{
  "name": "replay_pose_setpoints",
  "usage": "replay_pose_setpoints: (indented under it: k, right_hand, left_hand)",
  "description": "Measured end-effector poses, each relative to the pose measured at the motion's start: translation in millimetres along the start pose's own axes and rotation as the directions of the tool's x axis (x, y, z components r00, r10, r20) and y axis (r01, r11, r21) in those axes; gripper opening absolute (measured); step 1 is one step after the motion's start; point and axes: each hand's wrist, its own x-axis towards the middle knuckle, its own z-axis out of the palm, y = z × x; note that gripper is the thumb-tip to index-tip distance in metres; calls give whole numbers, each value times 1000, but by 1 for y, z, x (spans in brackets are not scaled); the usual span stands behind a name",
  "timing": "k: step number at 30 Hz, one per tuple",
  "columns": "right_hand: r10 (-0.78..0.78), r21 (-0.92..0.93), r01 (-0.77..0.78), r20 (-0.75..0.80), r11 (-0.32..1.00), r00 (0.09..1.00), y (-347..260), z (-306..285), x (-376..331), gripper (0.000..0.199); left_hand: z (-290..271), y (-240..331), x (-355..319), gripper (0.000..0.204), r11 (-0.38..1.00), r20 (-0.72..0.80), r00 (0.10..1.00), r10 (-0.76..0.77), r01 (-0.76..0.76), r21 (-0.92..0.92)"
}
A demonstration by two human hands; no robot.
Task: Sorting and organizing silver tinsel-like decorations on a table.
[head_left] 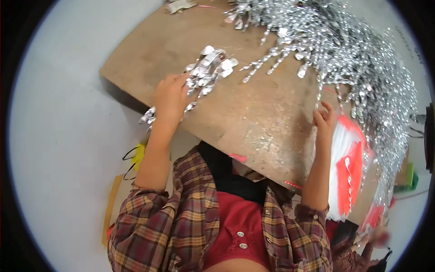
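- My left hand [170, 97] is curled palm down over a small bundle of silver strands [210, 68] near the table's left edge; the bundle is in its grasp, its looped ends showing beyond my fingers and a few more by my wrist.
- My right hand [324, 120] is partly closed at the table's right side, fingers bent, with the lower end of a twisted silver strand [319, 93] at the fingertips; I cannot tell whether they pinch it or only touch it.
- That strand hangs from a large heap of silver strands [344, 54], which covers the far right of the brown table [149, 50] and spills down its right side.
- Just beside my right forearm is a white and orange-red bundle [337, 181], another silver strand lying across it.
- A pink piece [238, 157] is at the near table edge, between my forearms.
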Motion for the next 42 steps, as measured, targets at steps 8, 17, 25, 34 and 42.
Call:
replay_pose_setpoints:
  k: [8,17,25,34,42]
  right_hand:
    - [52,171,-46,-32,984,998,-30,-25,-115,35]
    - [-45,350,-107,400,931,915,1,-63,-171,33]
    - [15,78,-67,537,995,844,15,-130,-172,32]
    - [-279,-758,292,150,584,949,51,-189,-96,11]
    - [-351,-932,349,294,102,889,64,-156,-87,4]
  left_hand:
    - [-7,36,-18,26,999,20,999,-39,38,39]
    - [60,199,-41,41,270,407,882,-236,462,-845]
    - [82,255,-37,23,-304,459,888,14,441,-844]
    - [64,290,-71,17,287,569,814,113,522,-803]
    - [82,273,-81,24,227,713,660,238,676,-701]
